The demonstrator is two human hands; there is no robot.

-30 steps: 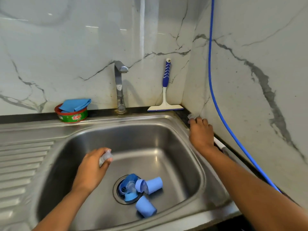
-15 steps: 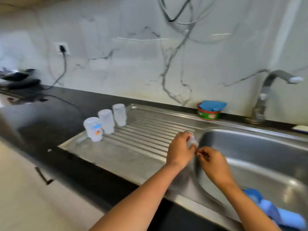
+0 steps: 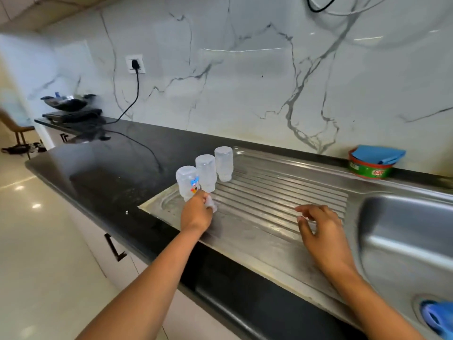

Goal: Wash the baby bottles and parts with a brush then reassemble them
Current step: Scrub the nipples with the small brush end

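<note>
**Teat held just short of the bottles**

On the steel drainboard [image 3: 282, 192], three upturned baby bottles [image 3: 206, 171] stand in a row. The right hand [image 3: 321, 231] hovers slack-fingered and empty at 3 o'clock of the left hand [image 3: 196, 213], which pinches a clear teat [image 3: 211, 203]. The bottles stand just beyond it at 12 o'clock.

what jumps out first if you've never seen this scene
Three clear bottles stand upside down in a row at the left end of the drainboard. The left hand holds a small clear part right beside them, while the right hand hovers open over its ribs. A green tub with a blue cloth sits by the wall.
</note>
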